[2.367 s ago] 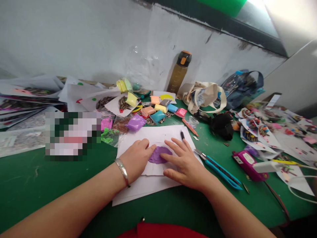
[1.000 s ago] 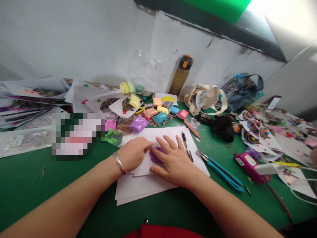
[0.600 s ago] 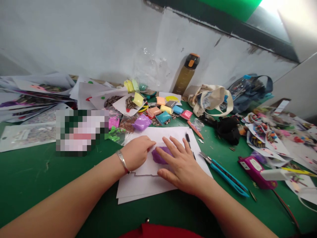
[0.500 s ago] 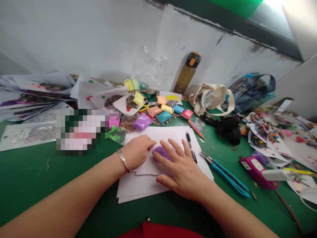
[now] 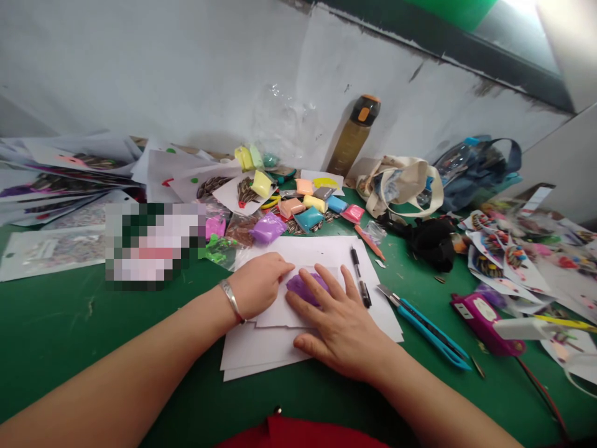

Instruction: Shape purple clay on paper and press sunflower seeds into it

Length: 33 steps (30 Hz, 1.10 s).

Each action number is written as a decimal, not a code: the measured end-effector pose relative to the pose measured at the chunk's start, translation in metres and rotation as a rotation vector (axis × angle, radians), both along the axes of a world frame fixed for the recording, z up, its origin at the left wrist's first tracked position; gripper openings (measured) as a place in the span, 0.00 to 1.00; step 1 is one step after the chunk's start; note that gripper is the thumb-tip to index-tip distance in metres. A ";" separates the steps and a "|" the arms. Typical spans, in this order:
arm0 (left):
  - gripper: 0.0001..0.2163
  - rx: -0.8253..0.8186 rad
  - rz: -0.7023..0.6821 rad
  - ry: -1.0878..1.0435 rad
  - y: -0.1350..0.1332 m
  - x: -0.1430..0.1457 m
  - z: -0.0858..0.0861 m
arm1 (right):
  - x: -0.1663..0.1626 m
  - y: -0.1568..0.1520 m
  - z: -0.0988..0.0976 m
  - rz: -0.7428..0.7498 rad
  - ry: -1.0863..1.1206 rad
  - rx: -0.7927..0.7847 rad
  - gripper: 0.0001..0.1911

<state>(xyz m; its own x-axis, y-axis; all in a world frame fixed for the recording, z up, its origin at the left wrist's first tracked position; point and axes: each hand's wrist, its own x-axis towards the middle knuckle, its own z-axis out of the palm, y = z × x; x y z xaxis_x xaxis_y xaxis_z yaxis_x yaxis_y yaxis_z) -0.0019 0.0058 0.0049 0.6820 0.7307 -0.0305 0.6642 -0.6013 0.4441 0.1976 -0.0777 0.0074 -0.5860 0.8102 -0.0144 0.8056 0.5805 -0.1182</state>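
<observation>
My right hand (image 5: 342,326) lies flat with its fingers spread over a flattened purple lump (image 5: 296,286) that looks like soft modelling clay. Part of the lump shows between the fingers; my palm and fingers cover the remainder. Beside it, my left hand (image 5: 255,287) rests on the white paper (image 5: 261,358) with its fingers curled in and the index finger pointing at the lump. Whether those curled fingers grip anything is hidden. A black pen (image 5: 359,274) lies on the paper just beyond my right fingertips.
Right of the paper lies a blue utility knife (image 5: 426,330) with its blade out. Behind are an orange stick (image 5: 370,242), colourful clay packets (image 5: 308,219) and a bottle (image 5: 353,137). A magenta device (image 5: 487,323) with a cord sits at right; stacked paper crafts (image 5: 74,168) stand at left.
My right hand has shifted slightly over the purple lump, and its fingers sit a little further left. My left hand stays in place.
</observation>
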 end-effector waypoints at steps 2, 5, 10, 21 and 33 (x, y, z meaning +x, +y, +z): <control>0.16 0.003 0.002 0.002 0.000 0.000 0.000 | 0.001 0.001 -0.002 -0.006 -0.010 -0.007 0.31; 0.16 0.016 0.007 0.006 0.000 0.000 0.000 | 0.002 0.003 -0.004 -0.026 -0.017 -0.009 0.31; 0.16 0.010 0.000 -0.006 0.000 0.000 -0.001 | 0.006 0.003 -0.003 -0.025 -0.009 -0.046 0.36; 0.18 -0.011 -0.003 -0.029 -0.001 0.000 -0.004 | 0.011 0.005 -0.008 -0.042 -0.014 -0.017 0.34; 0.19 -0.030 -0.010 -0.007 -0.001 0.002 -0.003 | 0.009 0.008 -0.007 -0.134 -0.018 0.023 0.34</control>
